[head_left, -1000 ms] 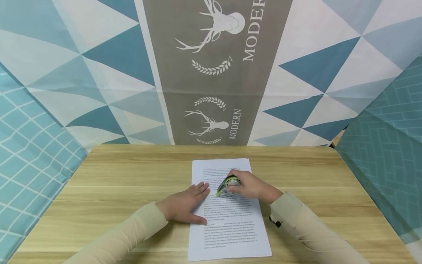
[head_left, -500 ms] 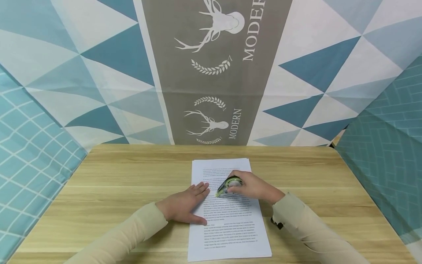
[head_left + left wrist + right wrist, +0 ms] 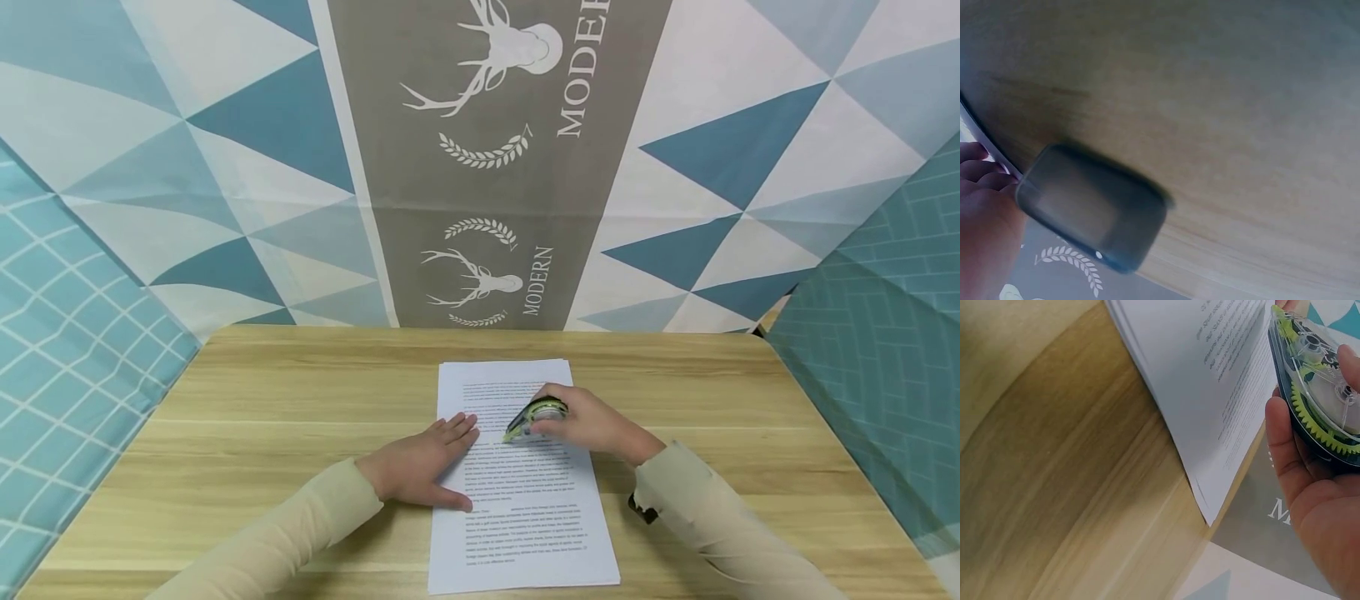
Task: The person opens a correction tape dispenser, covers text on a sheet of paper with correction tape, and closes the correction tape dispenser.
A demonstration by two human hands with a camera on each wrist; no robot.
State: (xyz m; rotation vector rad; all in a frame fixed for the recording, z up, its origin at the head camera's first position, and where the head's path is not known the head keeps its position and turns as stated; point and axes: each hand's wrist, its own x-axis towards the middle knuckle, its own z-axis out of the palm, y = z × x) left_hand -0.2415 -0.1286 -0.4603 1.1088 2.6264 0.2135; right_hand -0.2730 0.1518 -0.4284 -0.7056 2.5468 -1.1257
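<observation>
A stack of printed paper (image 3: 525, 550) lies on the wooden table, its lines of black text partly covered by the hands. My right hand (image 3: 592, 422) grips a correction tape dispenser (image 3: 543, 408) over the upper half of the top sheet. The dispenser's tip points down and left at the text; whether it touches the paper I cannot tell. In the right wrist view, green gear teeth show through the clear case of the correction tape (image 3: 1319, 394), between thumb and fingers. My left hand (image 3: 420, 468) rests with straight fingers on the stack's left edge.
Bare wooden tabletop (image 3: 300, 392) extends on both sides of the paper. A patterned cloth backdrop (image 3: 480, 192) hangs behind the table's far edge. A dark rectangular object (image 3: 1091, 206) blocks part of the left wrist view.
My right hand has shifted slightly right with the correction tape, its tip drawing away from the left hand along the text. The left hand stays on the paper.
</observation>
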